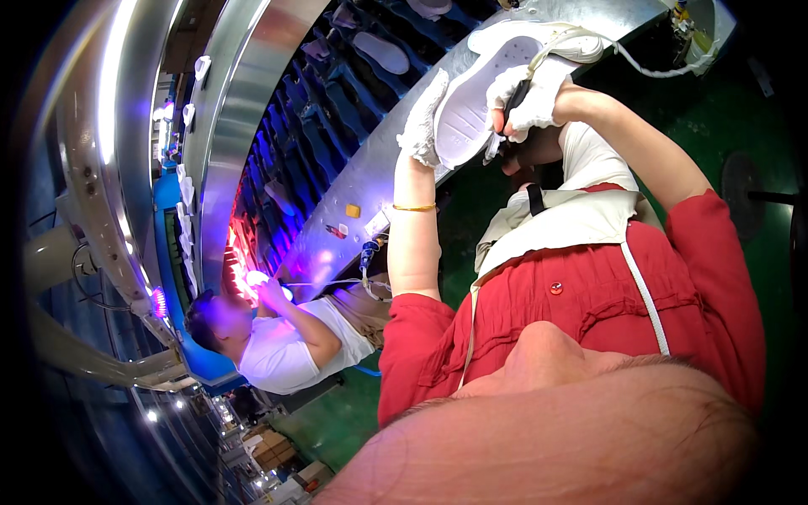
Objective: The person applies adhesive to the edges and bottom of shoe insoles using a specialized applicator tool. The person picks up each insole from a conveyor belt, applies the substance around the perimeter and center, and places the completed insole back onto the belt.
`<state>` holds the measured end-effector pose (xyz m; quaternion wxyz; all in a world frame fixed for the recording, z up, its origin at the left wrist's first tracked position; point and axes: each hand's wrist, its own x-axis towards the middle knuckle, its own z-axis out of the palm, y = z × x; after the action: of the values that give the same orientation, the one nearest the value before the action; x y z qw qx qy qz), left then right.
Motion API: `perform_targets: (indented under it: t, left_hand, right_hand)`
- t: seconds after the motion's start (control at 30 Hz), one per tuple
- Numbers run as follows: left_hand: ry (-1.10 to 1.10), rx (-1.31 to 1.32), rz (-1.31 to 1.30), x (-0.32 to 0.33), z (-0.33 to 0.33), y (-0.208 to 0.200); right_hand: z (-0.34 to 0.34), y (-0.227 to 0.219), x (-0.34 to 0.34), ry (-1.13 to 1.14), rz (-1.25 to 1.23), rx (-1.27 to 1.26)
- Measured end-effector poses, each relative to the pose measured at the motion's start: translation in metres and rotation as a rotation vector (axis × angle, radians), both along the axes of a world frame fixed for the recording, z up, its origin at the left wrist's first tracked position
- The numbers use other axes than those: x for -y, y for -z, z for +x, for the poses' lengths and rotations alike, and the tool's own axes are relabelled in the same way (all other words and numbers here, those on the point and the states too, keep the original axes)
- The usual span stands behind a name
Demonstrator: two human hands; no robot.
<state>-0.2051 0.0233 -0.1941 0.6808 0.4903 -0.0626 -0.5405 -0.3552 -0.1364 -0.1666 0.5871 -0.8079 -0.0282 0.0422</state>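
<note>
A pale shoe sole (471,114) is tilted up in front of me, over the edge of the metal bench. My left hand (423,122), in a white glove, grips its left edge; the fingers partly hide behind it. My right hand (537,99), also in a white glove, closes round a slim dark-handled tool (515,99) with a pale, brush-like tip near the sole's right edge. Beyond the right hand lies another white shoe part (576,48), partly covered by the glove and a white hose (635,63).
A metal bench edge (353,181) runs diagonally beside a conveyor (320,118) carrying soles on dark blue slats. A yellow block (352,210) lies on the bench. At the left, a co-worker in a white shirt (290,358) works near glowing lights. A round stand (745,189) is at right.
</note>
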Motion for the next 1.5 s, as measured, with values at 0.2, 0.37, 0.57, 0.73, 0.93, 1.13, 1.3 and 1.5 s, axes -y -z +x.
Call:
perform_targets:
  t: [0.2,0.37,0.57,0.73,0.93,1.13,1.3,1.5]
  left_hand:
    - [0.045,0.047,0.020,0.000,0.011,0.012]
    - [-0.007,0.289,0.170,0.005,-0.006,-0.002]
    - [0.102,0.136,0.076,0.001,0.006,0.009]
    - [0.089,0.118,0.111,-0.004,-0.001,-0.002]
    - [-0.048,-0.177,-0.344,-0.003,-0.030,-0.001]
    - [-0.377,-0.078,-0.561,0.000,-0.044,0.030]
    - [-0.323,-0.191,-0.620,-0.008,-0.060,0.034]
    - [-0.225,-0.180,-0.789,-0.017,-0.056,0.045]
  right_hand:
    - [0.000,0.013,-0.003,0.045,0.114,0.132]
    - [-0.007,0.019,0.022,0.102,-0.004,0.024]
    - [-0.005,0.016,0.015,0.067,0.073,0.164]
    - [-0.016,0.007,0.037,0.058,-0.323,-0.012]
    - [-0.016,0.008,0.009,0.244,0.447,0.146]
    - [-0.024,0.012,-0.042,0.200,0.156,0.062]
    - [-0.016,0.010,-0.021,0.210,0.540,0.008]
    - [-0.014,0.015,-0.047,0.280,-0.122,0.776]
